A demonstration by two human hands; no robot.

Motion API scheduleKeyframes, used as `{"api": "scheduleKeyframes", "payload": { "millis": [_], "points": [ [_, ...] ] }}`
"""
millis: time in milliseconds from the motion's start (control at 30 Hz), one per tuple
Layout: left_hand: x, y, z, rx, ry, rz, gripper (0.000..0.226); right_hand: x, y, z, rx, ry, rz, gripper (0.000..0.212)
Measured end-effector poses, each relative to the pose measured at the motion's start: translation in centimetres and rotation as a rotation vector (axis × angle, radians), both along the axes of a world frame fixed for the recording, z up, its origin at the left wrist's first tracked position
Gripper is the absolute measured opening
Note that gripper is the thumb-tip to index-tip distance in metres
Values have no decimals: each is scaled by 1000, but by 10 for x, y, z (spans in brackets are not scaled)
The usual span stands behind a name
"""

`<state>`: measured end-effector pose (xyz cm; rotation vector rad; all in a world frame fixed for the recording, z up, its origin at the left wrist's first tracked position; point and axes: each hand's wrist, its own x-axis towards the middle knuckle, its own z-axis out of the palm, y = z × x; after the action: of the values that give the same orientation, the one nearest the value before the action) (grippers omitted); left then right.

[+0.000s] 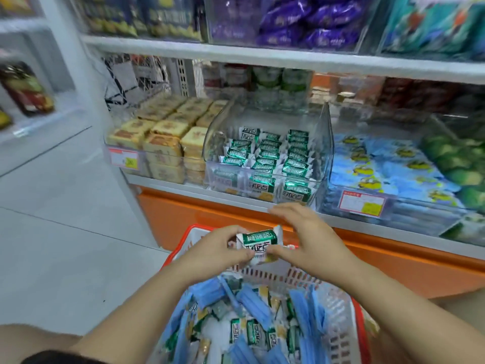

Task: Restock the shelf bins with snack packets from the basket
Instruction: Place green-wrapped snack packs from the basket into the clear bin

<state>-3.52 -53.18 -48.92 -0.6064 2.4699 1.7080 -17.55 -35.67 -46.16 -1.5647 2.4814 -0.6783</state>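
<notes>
Both hands hold green-and-white snack packets above the basket's far rim. My left hand grips them from the left with curled fingers. My right hand pinches them from the right between thumb and fingers. The red-rimmed white basket below holds several green and blue packets. Straight ahead on the shelf stands a clear bin with rows of the same green packets.
A bin of yellow biscuit packs sits left of the clear bin, and a bin of blue packets sits right. Purple bags fill the shelf above. An orange base panel runs under the shelf. Grey floor tiles lie to the left.
</notes>
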Motion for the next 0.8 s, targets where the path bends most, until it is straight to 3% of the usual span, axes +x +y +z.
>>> {"api": "scheduleKeyframes", "payload": {
  "millis": [233,367,467,800],
  "points": [
    [-18,-18,67,-164,177,-18,36,-25,-28,75,8,-33,59,34],
    [-40,-33,89,-174,300,92,52,-48,-45,98,-50,40,28,34],
    [-64,-53,105,-274,368,195,40,-75,-63,110,-78,121,-72,38],
    [-183,-118,117,-796,104,58,40,-181,-144,124,59,189,-303,36]
  ]
}}
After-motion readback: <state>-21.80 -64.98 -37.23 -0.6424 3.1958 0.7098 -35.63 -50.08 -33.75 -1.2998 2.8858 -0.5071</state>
